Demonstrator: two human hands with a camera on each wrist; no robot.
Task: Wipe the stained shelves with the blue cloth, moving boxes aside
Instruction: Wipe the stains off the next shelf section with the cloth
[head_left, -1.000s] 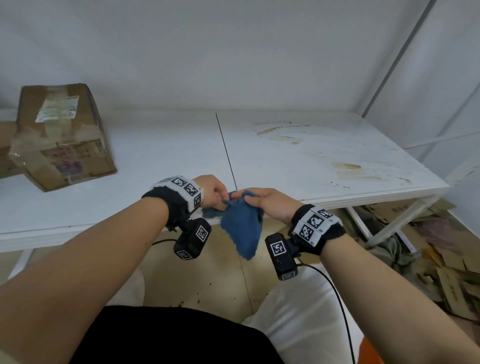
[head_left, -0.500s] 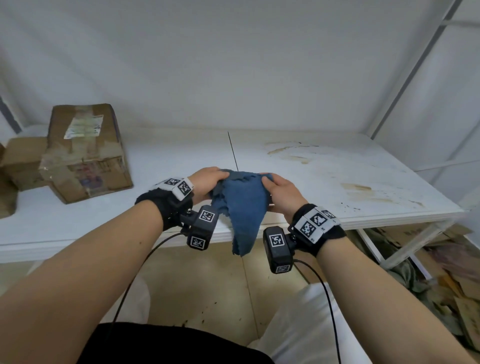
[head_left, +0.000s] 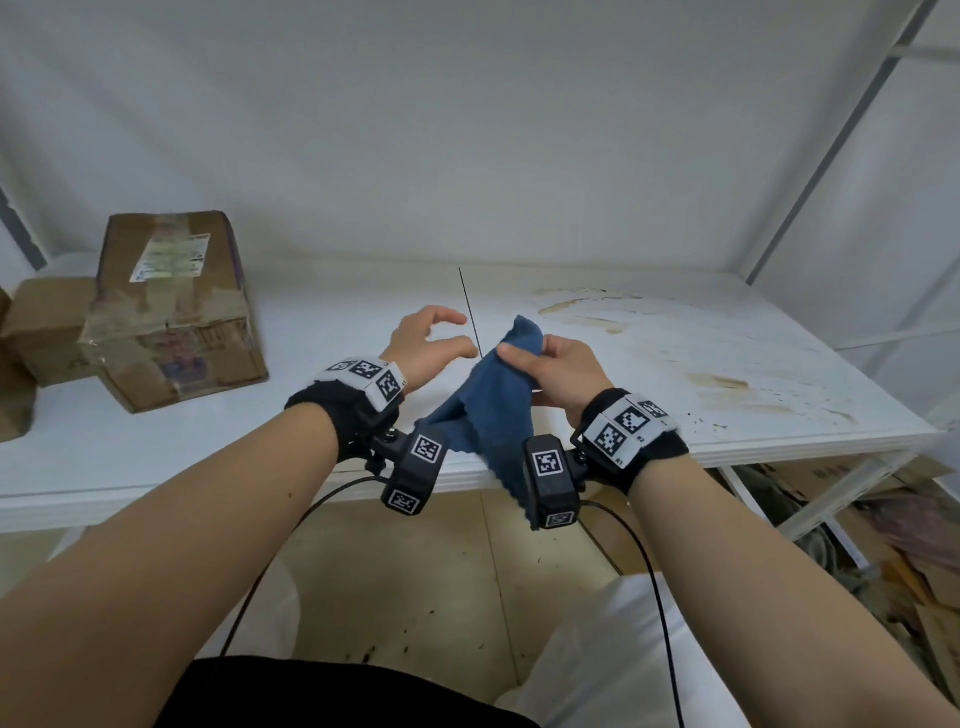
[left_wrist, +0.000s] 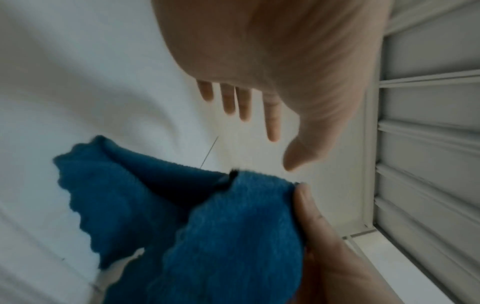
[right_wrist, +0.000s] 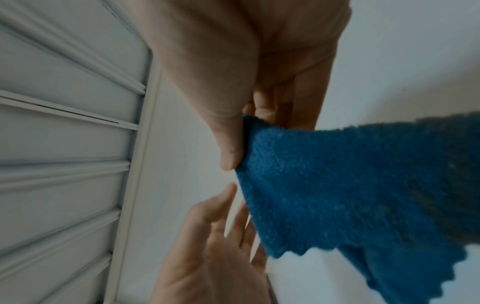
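Observation:
My right hand (head_left: 550, 364) pinches the top edge of the blue cloth (head_left: 493, 410) between thumb and fingers; the cloth hangs down over the front edge of the white shelf (head_left: 779, 441). In the right wrist view the thumb (right_wrist: 228, 144) presses the blue cloth (right_wrist: 350, 185) against the fingers. My left hand (head_left: 431, 338) hovers just left of the cloth with fingers spread and holds nothing; the left wrist view shows the left hand (left_wrist: 259, 113) apart from the blue cloth (left_wrist: 207, 226). Brown stains (head_left: 722, 382) mark the shelf's right half.
A taped cardboard box (head_left: 171, 312) sits on the shelf's left part, with a smaller box (head_left: 47, 327) behind it at the far left. A white wall backs the shelf. Flattened cardboard (head_left: 909, 571) lies on the floor at the lower right, under the shelf frame.
My left hand has let go of the cloth and opened, moving slightly left. The right hand alone now holds the cloth, raised over the shelf edge.

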